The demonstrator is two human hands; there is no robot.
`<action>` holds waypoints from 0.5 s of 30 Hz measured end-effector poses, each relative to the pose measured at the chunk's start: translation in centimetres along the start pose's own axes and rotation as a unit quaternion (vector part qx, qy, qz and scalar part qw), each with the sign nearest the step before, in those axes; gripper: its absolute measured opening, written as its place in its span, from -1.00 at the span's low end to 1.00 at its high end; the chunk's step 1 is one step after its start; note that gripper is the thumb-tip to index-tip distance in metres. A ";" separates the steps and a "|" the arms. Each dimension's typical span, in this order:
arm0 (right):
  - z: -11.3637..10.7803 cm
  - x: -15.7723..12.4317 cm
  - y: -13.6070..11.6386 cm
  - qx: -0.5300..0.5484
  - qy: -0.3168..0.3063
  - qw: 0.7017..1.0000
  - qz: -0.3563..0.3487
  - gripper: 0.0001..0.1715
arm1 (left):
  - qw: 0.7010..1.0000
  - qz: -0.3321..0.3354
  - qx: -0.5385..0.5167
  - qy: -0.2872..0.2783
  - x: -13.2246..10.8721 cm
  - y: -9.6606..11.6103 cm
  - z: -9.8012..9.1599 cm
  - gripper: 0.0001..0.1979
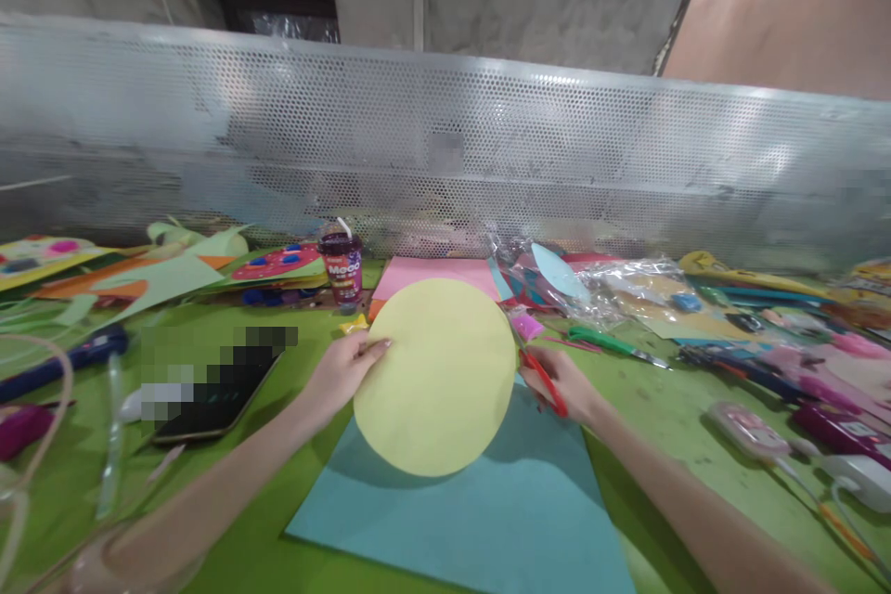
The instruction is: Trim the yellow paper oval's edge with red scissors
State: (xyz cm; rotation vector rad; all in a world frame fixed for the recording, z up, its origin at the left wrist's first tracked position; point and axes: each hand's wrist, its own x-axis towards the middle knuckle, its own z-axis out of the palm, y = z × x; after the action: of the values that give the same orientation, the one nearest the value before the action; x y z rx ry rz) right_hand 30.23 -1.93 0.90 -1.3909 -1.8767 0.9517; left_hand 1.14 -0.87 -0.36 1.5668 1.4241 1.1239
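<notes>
A large yellow paper circle (438, 380) is held up in front of me, over a blue-green sheet of paper (459, 529). My left hand (348, 362) pinches its left edge between thumb and fingers. At its right edge, my right hand (561, 380) grips red-handled scissors (549, 382). The scissor blades are mostly hidden by the circle and the hand, so I cannot tell whether they touch the paper. Behind the circle lie stacked pink sheets (438, 271). A small purple piece (527, 326) sits just beyond my right hand.
On the green table (243, 510), a dark phone (223, 399) lies left and a purple cup (341, 269) with a straw stands behind. Green-handled scissors (616, 343) lie to the right. Chargers with cables (748, 432) are at far right. A perforated metal panel (445, 148) borders the back.
</notes>
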 end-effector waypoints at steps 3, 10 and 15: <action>0.0 0.0 -0.1 -0.006 0.002 1.000 -0.001 -0.85 | 1.000 -0.008 -0.010 -0.014 0.0 0.0 0.0 -0.61; 0.2 -0.1 -0.3 -0.016 0.022 1.000 -0.015 -0.85 | 1.000 -0.013 -0.016 -0.016 0.0 0.0 0.1 -0.60; 0.4 0.0 0.0 -0.019 0.013 1.000 -0.010 -0.80 | 1.000 -0.012 -0.006 -0.021 -0.1 0.0 0.1 -0.61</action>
State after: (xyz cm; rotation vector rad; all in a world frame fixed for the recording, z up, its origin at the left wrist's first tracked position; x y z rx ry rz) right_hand 29.93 -2.00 0.74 -1.3965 -1.8945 0.8887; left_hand 1.25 -0.96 -0.40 1.5517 1.4026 1.0785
